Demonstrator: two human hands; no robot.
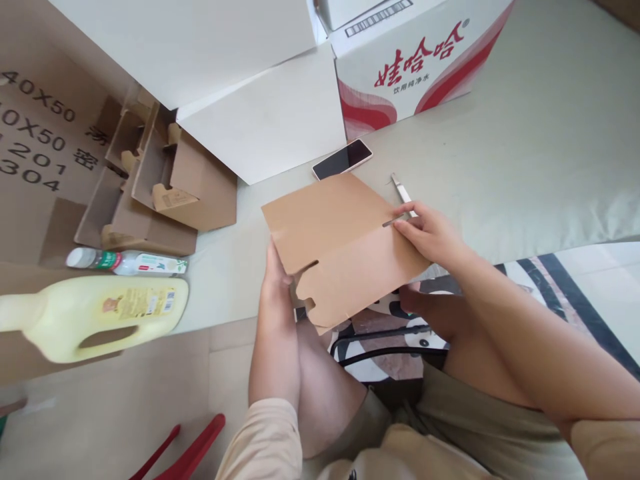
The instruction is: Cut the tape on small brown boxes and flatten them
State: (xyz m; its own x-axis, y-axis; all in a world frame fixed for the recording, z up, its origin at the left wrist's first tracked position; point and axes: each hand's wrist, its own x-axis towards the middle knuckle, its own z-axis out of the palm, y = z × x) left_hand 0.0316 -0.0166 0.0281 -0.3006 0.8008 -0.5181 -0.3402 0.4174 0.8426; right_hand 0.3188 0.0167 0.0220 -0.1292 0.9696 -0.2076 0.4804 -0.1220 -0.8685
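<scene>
A brown cardboard piece [345, 230] with cut slots and a notched flap lies tilted between both hands, above my lap. My left hand [277, 270] grips its left edge; most of those fingers are hidden behind the board. At the opposite side, my right hand [427, 230] pinches the edge beside a narrow slot, thumb on the near face. Just beyond the right fingers lies a slim white tool with a pointed tip [401, 190], partly covered by the hand. A dark-screened phone [345, 160] rests behind the cardboard, whose top edge slightly overlaps it.
White cartons [270, 113] and a red-printed white box [410, 73] stand at the back. Folded brown boxes [200, 177] sit to the left, near a small capped bottle [150, 263] and a pale yellow jug [115, 310]. Red legs [195, 450] show on the floor.
</scene>
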